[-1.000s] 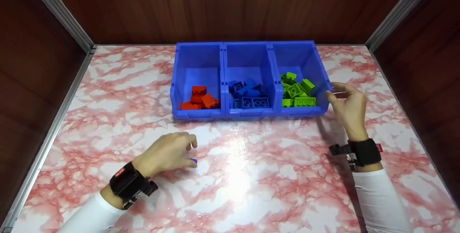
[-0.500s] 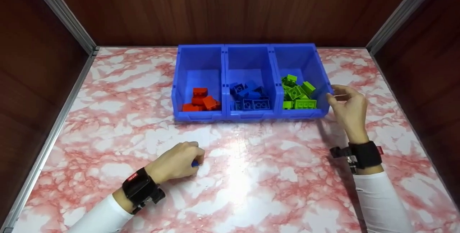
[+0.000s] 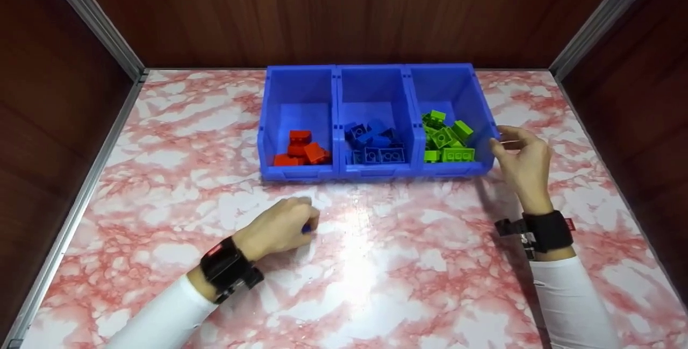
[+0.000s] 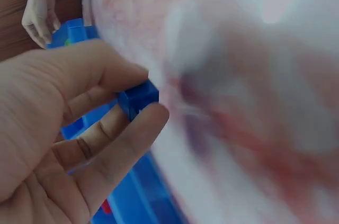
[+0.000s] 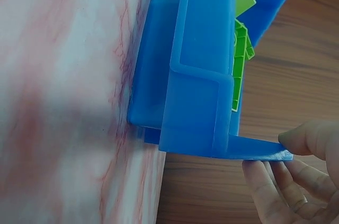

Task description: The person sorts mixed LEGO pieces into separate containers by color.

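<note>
In the left wrist view, a small blue toy brick [image 4: 139,98] is pinched between the thumb and fingers of my left hand [image 3: 282,225], which is over the table in front of the bins. The head view shows only a bit of that brick. At the outer side of the right-hand blue bin [image 3: 451,170], my right hand [image 3: 524,163] grips the side wall, thumb on one face and fingers on the other. Green bricks [image 3: 443,136] lie in this bin, blue bricks [image 3: 376,139] in the middle bin [image 3: 374,172] and red bricks [image 3: 301,150] in the left bin [image 3: 298,175].
The three bins stand side by side near the back of the marbled table [image 3: 419,273]. A brown wood-grain panel [image 3: 344,10] rises behind them, and dark side panels with metal edging [image 3: 80,15] flank the table.
My left hand has closed its spread fingers around the blue brick and moved right with it. My right hand stays on the bin wall.
</note>
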`<action>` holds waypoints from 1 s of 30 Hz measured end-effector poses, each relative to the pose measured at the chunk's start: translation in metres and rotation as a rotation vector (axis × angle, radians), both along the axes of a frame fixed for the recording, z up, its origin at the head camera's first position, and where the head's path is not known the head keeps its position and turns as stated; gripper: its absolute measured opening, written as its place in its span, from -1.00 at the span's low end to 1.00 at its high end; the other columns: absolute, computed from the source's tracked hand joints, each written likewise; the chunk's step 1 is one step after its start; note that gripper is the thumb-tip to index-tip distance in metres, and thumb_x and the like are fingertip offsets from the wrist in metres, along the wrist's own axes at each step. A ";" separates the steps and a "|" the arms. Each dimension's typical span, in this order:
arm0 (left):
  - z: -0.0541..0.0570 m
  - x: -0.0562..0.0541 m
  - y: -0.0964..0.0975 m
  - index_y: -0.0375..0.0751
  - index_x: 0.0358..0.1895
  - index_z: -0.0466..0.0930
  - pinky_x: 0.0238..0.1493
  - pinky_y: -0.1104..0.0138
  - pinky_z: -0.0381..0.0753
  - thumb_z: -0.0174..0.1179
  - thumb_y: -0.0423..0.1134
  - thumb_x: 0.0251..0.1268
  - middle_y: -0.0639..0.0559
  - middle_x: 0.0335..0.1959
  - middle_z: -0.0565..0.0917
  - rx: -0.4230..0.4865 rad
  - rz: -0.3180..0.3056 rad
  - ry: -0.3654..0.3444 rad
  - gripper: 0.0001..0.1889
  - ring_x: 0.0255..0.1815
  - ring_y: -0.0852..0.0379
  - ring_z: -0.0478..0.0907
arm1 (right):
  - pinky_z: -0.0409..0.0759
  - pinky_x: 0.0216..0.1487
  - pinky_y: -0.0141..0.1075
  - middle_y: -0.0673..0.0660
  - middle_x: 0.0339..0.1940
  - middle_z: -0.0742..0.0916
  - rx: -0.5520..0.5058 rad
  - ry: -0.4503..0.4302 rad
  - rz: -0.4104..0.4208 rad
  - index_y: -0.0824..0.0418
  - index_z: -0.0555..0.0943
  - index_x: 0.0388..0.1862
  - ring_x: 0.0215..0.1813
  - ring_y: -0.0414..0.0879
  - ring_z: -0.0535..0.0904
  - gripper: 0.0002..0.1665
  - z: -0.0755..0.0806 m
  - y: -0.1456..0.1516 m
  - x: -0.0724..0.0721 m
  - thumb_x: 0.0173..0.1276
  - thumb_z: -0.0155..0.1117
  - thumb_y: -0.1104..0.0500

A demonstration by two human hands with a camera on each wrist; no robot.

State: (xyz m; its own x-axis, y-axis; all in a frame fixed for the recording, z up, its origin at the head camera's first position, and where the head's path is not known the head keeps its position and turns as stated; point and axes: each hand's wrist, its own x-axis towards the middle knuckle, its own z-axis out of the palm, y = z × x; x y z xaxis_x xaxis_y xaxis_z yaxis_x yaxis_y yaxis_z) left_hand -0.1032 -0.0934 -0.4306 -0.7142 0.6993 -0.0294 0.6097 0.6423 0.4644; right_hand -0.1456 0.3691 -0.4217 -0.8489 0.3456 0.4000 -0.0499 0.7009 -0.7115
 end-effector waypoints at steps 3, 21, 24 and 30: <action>0.011 -0.008 0.015 -0.20 -0.41 0.68 -0.40 0.34 0.55 0.36 -0.46 0.13 -0.02 -0.39 0.63 0.051 0.057 0.046 -0.91 -0.38 0.14 0.53 | 0.50 -0.33 -0.69 0.36 -0.08 0.84 -0.010 0.006 -0.004 0.27 0.78 0.11 -0.32 -0.55 0.56 -0.65 0.000 0.001 0.000 0.36 0.41 0.24; 0.045 -0.064 0.121 -0.31 -0.09 0.75 -0.04 0.38 0.80 0.32 -0.46 0.29 -0.15 -0.05 0.74 0.117 0.122 -0.050 -0.84 -0.08 -0.01 0.71 | 0.50 -0.33 -0.66 0.36 -0.09 0.84 -0.001 0.020 -0.007 0.27 0.79 0.09 -0.33 -0.57 0.55 -0.66 -0.002 0.001 0.000 0.35 0.40 0.25; 0.049 -0.074 0.136 -0.32 -0.09 0.74 -0.03 0.38 0.80 0.32 -0.45 0.30 -0.15 -0.05 0.74 0.132 0.140 -0.016 -0.85 -0.09 -0.01 0.71 | 0.49 -0.33 -0.67 0.36 -0.09 0.84 -0.003 0.019 -0.004 0.25 0.79 0.09 -0.32 -0.58 0.55 -0.66 -0.002 0.001 0.000 0.36 0.41 0.23; 0.054 -0.092 0.161 -0.31 -0.04 0.75 0.05 0.40 0.78 0.34 -0.43 0.32 -0.13 -0.01 0.77 0.127 0.176 0.024 -0.82 0.00 0.01 0.74 | 0.46 -0.34 -0.71 0.34 -0.10 0.86 -0.009 0.020 -0.005 0.25 0.79 0.10 -0.34 -0.60 0.53 -0.66 -0.003 0.001 -0.001 0.36 0.43 0.23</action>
